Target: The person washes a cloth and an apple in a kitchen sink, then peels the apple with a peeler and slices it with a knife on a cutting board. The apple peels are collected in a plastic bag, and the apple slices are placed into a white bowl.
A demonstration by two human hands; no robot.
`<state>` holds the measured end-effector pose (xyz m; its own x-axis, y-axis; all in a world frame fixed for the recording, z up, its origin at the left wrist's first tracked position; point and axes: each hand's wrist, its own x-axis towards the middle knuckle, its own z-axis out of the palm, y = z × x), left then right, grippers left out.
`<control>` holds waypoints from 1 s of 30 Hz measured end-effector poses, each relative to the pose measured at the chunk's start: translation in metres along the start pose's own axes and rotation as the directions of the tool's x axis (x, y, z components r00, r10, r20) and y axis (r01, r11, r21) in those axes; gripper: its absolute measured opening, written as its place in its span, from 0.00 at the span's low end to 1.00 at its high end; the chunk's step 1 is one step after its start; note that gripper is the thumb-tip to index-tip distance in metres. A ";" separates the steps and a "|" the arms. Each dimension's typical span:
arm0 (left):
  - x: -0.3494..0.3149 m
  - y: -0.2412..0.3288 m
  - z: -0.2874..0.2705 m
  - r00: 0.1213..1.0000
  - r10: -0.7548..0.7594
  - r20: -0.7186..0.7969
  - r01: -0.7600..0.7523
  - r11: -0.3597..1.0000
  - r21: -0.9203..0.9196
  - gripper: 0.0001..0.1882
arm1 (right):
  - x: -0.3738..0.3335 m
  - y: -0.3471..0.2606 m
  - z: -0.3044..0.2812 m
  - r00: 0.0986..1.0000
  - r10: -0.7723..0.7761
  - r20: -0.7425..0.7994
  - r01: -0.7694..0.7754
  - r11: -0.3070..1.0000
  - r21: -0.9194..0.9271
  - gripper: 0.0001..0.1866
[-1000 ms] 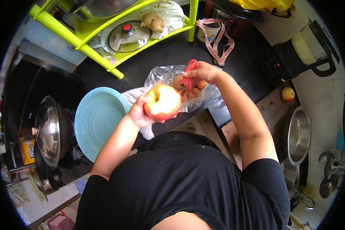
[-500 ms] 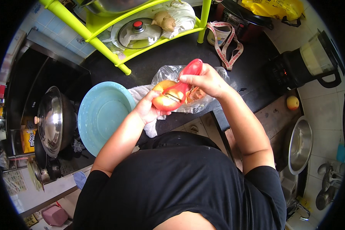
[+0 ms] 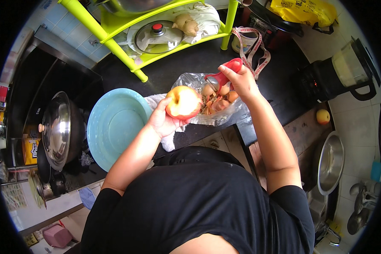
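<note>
Two hands are working above a black counter [image 3: 169, 63]; the left hand [image 3: 162, 121] is holding an apple [image 3: 184, 104], its fingers clamped on it, the thumb pressing at the left side and the others curling underneath; the apple is turning its stem hollow upward, showing a pale peeled patch to the right and red skin along its lower edge; it is hanging between a blue basin [image 3: 118, 111] on the left and a clear bag [image 3: 186, 79] on the right. The right hand [image 3: 244, 82] is gripping a red peeler [image 3: 219, 79] by its handle, fingers and thumb together on it; the blade is standing apart from the apple, above the bag; eggshells [image 3: 208, 89] and peelings [image 3: 211, 108] are lying in the bag, which is resting open on the counter; a pale cloth [image 3: 168, 142] is lying between basin and bag. Beyond, a green rack [image 3: 123, 58] is holding a glass lid [image 3: 158, 41] and some ginger [image 3: 186, 25]; a strap [image 3: 263, 63] is lying to its right; a blender [image 3: 321, 74] is standing farther right; a second apple [image 3: 323, 116] is sitting near a steel bowl [image 3: 331, 163].
</note>
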<state>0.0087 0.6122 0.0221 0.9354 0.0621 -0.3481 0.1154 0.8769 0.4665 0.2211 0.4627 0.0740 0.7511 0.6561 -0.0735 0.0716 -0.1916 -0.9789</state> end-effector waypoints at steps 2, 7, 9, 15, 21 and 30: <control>0.000 -0.006 0.003 0.998 0.064 0.019 -0.063 0.997 -0.050 0.34 | -0.002 0.003 0.005 0.997 -0.082 -0.011 0.083 0.994 0.073 0.11; 0.001 -0.009 0.005 0.986 0.164 -0.010 -0.162 0.981 0.104 0.33 | -0.018 -0.016 0.020 0.993 -0.113 -0.035 0.115 0.992 0.047 0.10; 0.002 -0.010 0.006 0.981 0.191 -0.043 -0.185 0.976 0.112 0.33 | -0.020 -0.017 0.023 0.981 -0.185 -0.059 0.186 0.982 0.016 0.10; -0.001 -0.009 0.006 0.983 0.137 -0.122 -0.141 0.990 -0.019 0.31 | -0.020 -0.021 0.013 0.979 0.036 0.203 -0.123 0.891 0.437 0.13; -0.001 -0.011 0.008 0.990 0.133 -0.054 -0.127 0.986 0.108 0.29 | -0.026 -0.025 0.013 0.938 -0.074 0.339 -0.083 0.901 0.426 0.12; -0.003 -0.004 0.012 0.994 0.095 0.049 -0.101 0.987 0.121 0.33 | -0.010 0.001 0.023 0.892 -0.039 0.450 -0.260 0.772 0.581 0.10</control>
<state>0.0095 0.6024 0.0310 0.9575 0.1220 -0.2615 0.0601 0.8019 0.5944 0.1990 0.4729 0.0690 0.3719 0.9213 -0.1136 -0.5209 0.1058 -0.8470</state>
